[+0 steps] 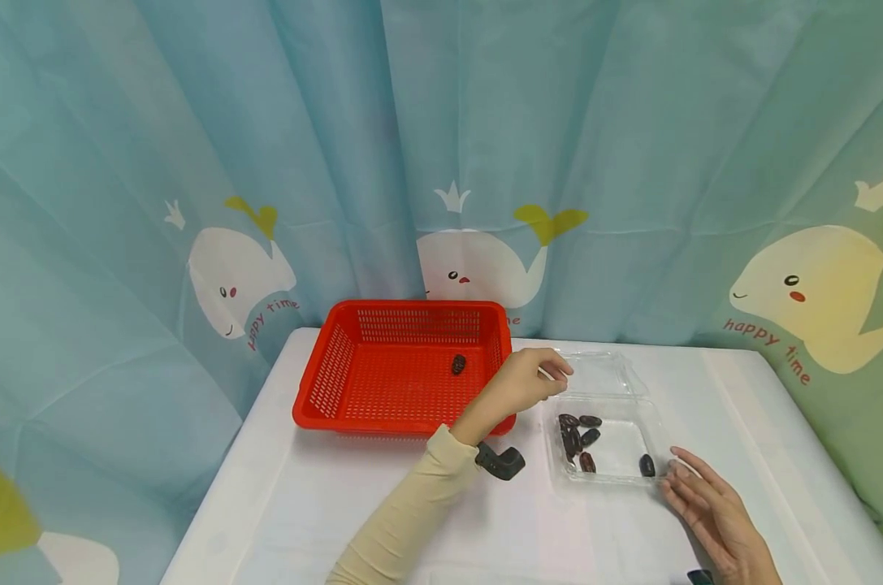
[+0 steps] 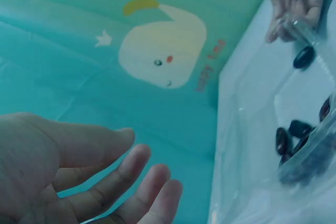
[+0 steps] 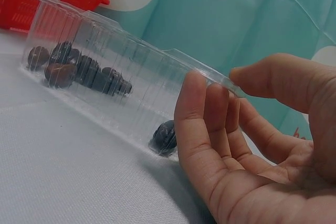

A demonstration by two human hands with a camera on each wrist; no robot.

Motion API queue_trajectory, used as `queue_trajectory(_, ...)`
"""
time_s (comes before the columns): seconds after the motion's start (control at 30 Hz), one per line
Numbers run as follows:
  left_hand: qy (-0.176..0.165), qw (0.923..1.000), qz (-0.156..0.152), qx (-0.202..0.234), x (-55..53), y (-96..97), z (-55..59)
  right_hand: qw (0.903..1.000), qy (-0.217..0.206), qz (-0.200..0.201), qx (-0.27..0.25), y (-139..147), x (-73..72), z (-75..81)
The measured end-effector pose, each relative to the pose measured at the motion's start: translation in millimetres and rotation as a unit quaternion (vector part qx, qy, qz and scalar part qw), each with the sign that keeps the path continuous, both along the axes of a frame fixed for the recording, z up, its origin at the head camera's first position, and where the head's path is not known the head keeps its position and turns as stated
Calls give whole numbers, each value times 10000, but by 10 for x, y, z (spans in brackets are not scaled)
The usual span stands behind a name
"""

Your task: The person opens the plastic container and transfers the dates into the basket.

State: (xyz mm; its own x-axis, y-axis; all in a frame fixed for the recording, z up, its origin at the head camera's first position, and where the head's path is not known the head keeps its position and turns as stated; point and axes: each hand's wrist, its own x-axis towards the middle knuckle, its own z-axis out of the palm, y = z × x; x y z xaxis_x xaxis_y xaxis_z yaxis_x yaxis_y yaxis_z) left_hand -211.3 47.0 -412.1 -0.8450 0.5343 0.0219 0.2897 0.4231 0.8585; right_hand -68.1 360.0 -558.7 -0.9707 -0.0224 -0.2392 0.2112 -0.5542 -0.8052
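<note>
A clear plastic clamshell box (image 1: pixel 616 480) stands on the table with its lid (image 1: pixel 598 374) laid back. Several dark dates (image 1: pixel 574 439) are gathered at its left side, and a single date (image 1: pixel 647 465) lies near its front right corner. My right hand (image 1: pixel 715 512) pinches the box's rim at that corner between thumb and fingers, as the right wrist view shows. Above the lid's left edge, my left hand (image 1: pixel 532 378) hovers with loosely bent fingers and nothing in them. One more date (image 1: pixel 459 364) lies in the red plastic basket (image 1: pixel 404 424), left of that hand.
The white table (image 1: pixel 317 512) runs back to a blue-green curtain (image 1: pixel 339 122) printed with whales. The basket's right rim is close to the box's left side, with my left forearm crossing in front of it.
</note>
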Motion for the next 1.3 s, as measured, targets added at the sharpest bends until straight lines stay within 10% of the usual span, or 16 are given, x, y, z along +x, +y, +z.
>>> queue_trajectory(0.4,178,9993,-237,-232,90,304,-129,9999,9,-7,112,5,-15,-8)
queue_trajectory(1.3,-1125,9917,-624,-71,374,848,-584,9992,262,158,-275,12,-21,-1)
